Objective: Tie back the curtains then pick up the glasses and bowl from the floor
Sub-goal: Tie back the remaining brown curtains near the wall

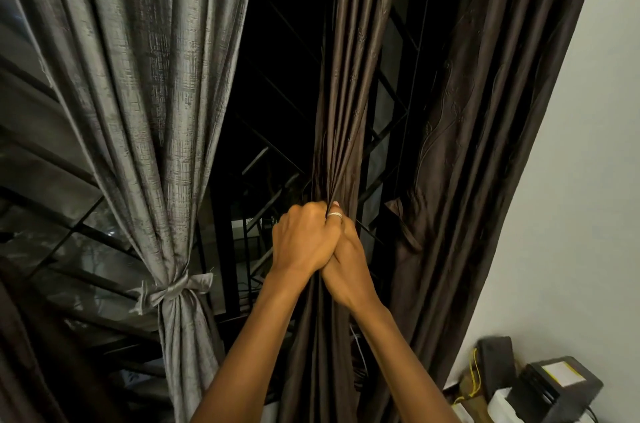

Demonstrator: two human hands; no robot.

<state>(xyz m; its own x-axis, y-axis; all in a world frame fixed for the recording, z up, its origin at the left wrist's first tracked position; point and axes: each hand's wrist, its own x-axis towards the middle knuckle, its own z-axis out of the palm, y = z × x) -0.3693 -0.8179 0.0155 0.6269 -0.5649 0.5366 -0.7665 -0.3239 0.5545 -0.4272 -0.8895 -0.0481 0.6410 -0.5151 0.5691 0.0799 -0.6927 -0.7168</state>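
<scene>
A grey curtain (145, 104) hangs at the left, gathered low down by a knotted grey tie (173, 291). A dark brown curtain (349, 93) hangs in the middle, bunched into tight folds. My left hand (304, 239) and my right hand (349, 267) grip that bunch together at mid-height, pressed against each other; a ring shows on a right finger. A second dark brown curtain panel (485, 145) hangs loose further right. No glasses, bowl or floor are in view.
Behind the curtains a dark window with a metal grille (273, 152) shows. A white wall (581, 180) runs down the right side. Black boxes and a white box with a yellow cable (540, 384) sit at the lower right corner.
</scene>
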